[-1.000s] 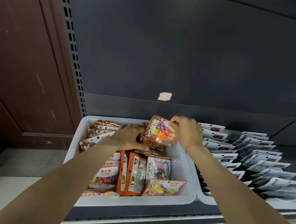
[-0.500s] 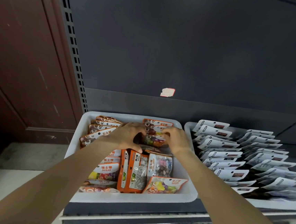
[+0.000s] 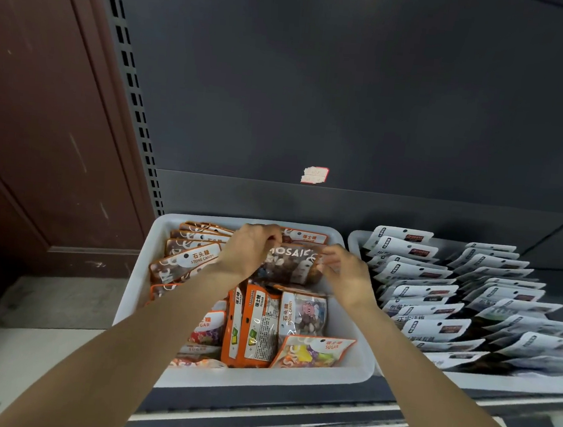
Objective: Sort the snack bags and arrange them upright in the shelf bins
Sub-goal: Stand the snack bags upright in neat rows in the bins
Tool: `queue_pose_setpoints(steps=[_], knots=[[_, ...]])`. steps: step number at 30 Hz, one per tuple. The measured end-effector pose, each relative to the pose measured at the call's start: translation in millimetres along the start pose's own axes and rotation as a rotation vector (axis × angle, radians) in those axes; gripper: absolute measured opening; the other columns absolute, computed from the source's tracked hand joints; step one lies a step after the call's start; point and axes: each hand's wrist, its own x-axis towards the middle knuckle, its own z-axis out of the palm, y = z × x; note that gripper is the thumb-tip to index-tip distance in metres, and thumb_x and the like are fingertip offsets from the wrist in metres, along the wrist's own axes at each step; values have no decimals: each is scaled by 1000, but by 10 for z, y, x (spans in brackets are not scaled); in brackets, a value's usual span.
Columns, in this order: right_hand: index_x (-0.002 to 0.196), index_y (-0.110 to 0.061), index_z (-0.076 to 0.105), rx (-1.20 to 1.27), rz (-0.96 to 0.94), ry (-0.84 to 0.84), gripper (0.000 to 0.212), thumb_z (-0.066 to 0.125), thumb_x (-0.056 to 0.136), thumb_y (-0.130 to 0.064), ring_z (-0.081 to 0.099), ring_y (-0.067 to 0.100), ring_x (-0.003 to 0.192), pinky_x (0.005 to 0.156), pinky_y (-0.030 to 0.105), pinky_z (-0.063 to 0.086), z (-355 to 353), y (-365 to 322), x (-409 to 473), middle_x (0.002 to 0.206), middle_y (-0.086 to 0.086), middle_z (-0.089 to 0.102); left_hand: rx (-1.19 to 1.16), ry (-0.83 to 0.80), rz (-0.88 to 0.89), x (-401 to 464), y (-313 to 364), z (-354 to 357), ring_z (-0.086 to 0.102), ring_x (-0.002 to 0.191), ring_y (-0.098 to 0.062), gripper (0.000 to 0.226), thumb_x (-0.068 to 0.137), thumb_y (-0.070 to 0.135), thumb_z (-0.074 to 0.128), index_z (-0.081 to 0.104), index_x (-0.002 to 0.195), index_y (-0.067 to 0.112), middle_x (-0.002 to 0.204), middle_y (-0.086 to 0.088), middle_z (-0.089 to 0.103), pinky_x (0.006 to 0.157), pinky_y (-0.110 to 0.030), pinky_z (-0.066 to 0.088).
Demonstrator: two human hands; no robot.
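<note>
A white bin [image 3: 358,367] on the shelf holds several orange candy bags. Both hands are over its back half. My left hand [image 3: 250,250] grips the left end of a brown bag marked MOSAIC [image 3: 290,266], and my right hand [image 3: 345,272] pinches its right end. The bag lies sideways above the others. Brown stone candy bags [image 3: 188,257] stand in a row along the bin's left side. Orange sugar bags [image 3: 255,324] stand upright in the middle, and one sugar bag [image 3: 315,352] leans at the front right.
A second white bin [image 3: 498,380] to the right is packed with rows of white and dark bags [image 3: 435,311]. A dark back panel rises behind both bins. A slotted shelf upright [image 3: 130,88] and brown wall stand at the left.
The colourful sugar bag held up a second ago went down into the back of the bin. Both hands now hold a brown MOSAIC bag in about the same spot.
</note>
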Motion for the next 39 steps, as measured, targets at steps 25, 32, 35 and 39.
queue_pose_setpoints(steps=[25,32,35,39], knots=[[96,-14,67,-520,-126,204,17,50,95,-13,65,26,89,63,28,39,425,-1046,26,96,7,69,53,-359,-246,-882,-805,-890,58,109,-19,27,91,25,60,60,118,23,123,-1,62,96,-32,46],[94,-17,65,-506,-216,181,16,49,96,-14,63,24,88,62,28,40,378,-1114,-18,95,5,66,-26,-450,-246,-919,-809,-941,50,122,-18,45,93,21,58,47,136,24,135,2,53,95,-22,38],[101,-13,67,-439,-333,48,20,48,98,-18,61,23,92,64,27,40,464,-1200,-18,100,5,63,-26,-461,-220,-906,-761,-948,51,119,-18,40,94,16,55,50,133,24,133,2,54,93,-24,40],[105,-9,68,-350,-413,-35,23,47,98,-13,60,25,100,73,29,45,652,-1304,40,107,7,64,-28,-396,-223,-950,-786,-941,54,115,-20,39,91,15,58,54,129,25,129,0,57,95,-31,45]])
